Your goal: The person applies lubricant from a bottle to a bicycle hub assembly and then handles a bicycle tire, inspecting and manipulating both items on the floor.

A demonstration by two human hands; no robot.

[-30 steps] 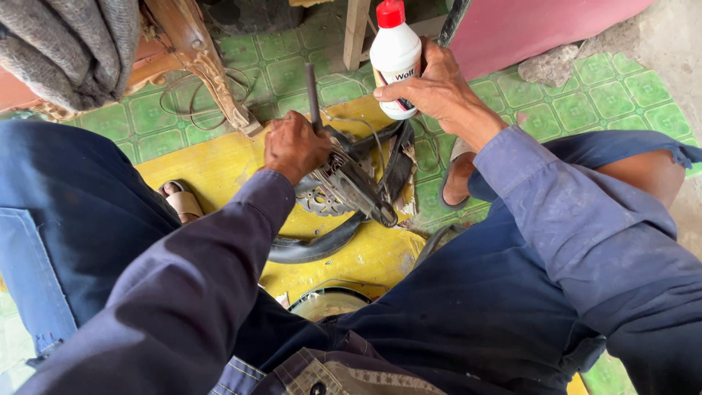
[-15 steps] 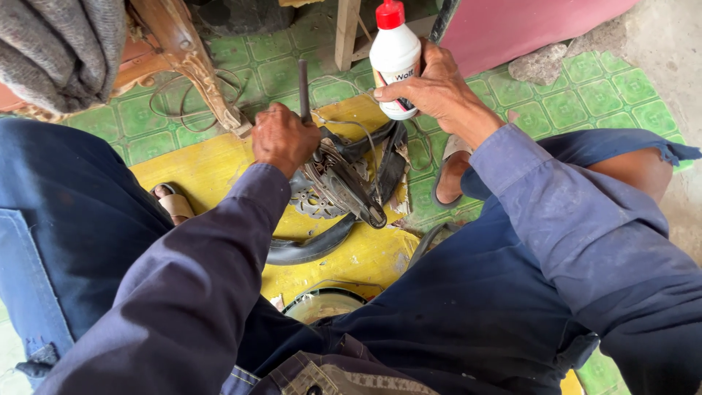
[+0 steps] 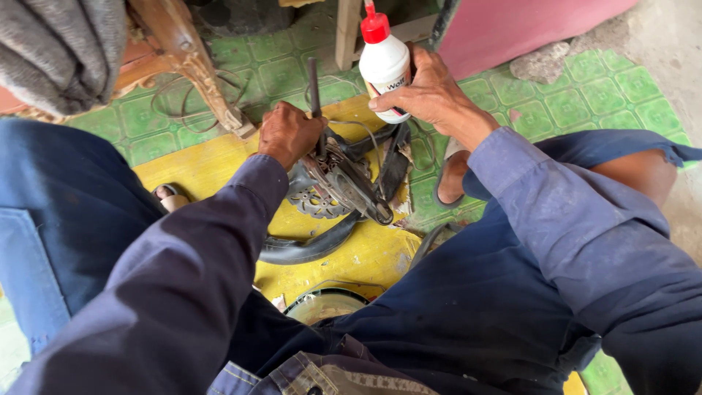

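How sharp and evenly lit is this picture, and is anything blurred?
Head view: soft, even daylight, no harsh shadows or glare; the white glue bottle in the right hand and the left hand look sharp; the near sleeves are slightly soft; edges bend a little.

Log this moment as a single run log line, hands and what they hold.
left hand: grips dark tool handle over metal mechanism | right hand: holds white red-capped bottle upright | surface: yellow mat

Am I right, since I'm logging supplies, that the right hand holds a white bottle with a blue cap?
Not quite: the head view shows the cap is red. The right hand does hold the white bottle.
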